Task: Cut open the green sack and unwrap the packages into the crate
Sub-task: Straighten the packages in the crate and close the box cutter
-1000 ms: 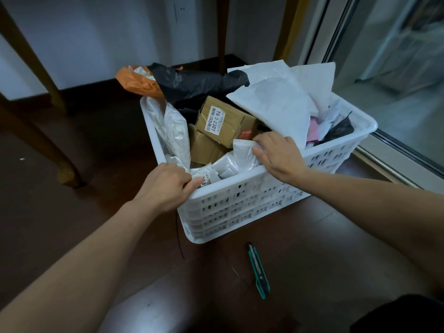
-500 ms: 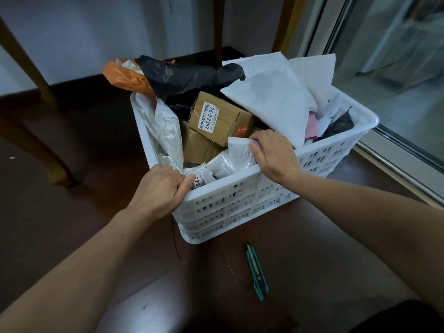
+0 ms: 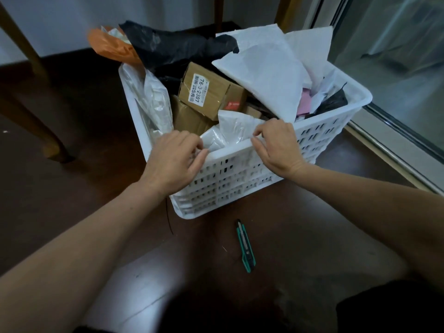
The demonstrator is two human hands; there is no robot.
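Gripping crate (image 3: 240, 179) rim | left hand (image 3: 173, 162), right hand (image 3: 278, 150) | white package (image 3: 230, 131) between

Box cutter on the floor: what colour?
The slim plastic box cutter is teal green with black trim; head view.

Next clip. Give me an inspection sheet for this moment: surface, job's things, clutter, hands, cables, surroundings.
Surface: dark glossy wooden floor.
Job's things: crate on the floor, heaped with packages: labelled cardboard box, white mailers, black bag, orange bag. Knife lies on the floor in front of it. Green sack: nothing seen.
Clutter: nothing seen.
Hands: left hand and right hand both grip the crate's near rim; the right fingers also touch a white bag.
Cables: thin dark strand by the crate's near corner, kind unclear.
Surroundings: furniture leg on the left, glass door on the right, wall behind.
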